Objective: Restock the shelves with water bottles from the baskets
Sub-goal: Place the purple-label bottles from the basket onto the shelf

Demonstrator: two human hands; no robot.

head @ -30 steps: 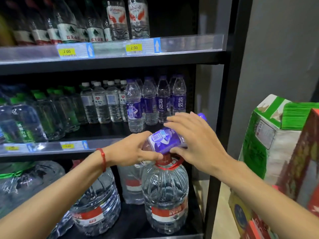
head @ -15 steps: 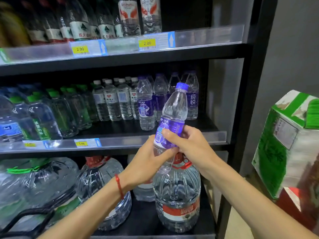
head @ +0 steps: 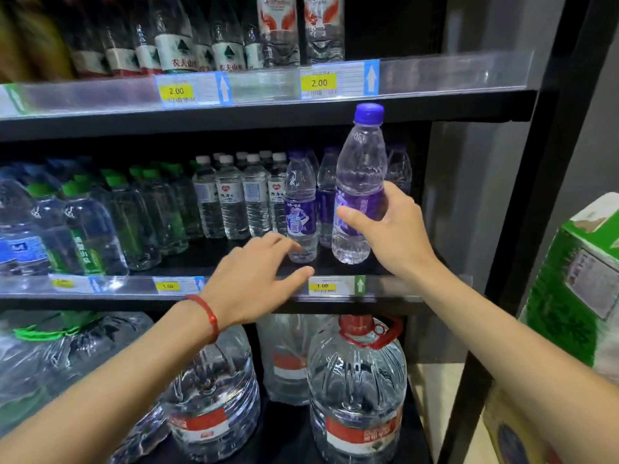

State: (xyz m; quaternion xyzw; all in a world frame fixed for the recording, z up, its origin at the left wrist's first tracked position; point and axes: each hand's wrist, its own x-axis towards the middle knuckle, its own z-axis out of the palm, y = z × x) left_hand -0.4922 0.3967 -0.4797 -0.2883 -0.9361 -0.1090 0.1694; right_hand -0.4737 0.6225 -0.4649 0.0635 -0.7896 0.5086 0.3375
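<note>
Behind right hand [head: 390,237], bottle [head: 363,162] label partly hidden

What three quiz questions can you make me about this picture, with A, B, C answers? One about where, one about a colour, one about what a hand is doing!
1. Where is the bottle held by the right hand?
A. At the front right of the middle shelf
B. On the top shelf
C. On the floor

2. What colour is its cap?
A. Green
B. Blue-purple
C. Red

3. What is the left hand doing?
A. Gripping a big jug
B. Holding a green box
C. Open, holding nothing

Answers:
1. A, since the bottle stands upright at the middle shelf's front edge, beside other purple-labelled bottles.
2. B, as the cap on top shows blue-purple.
3. C, because its fingers are spread over the shelf edge with nothing in them.
</note>
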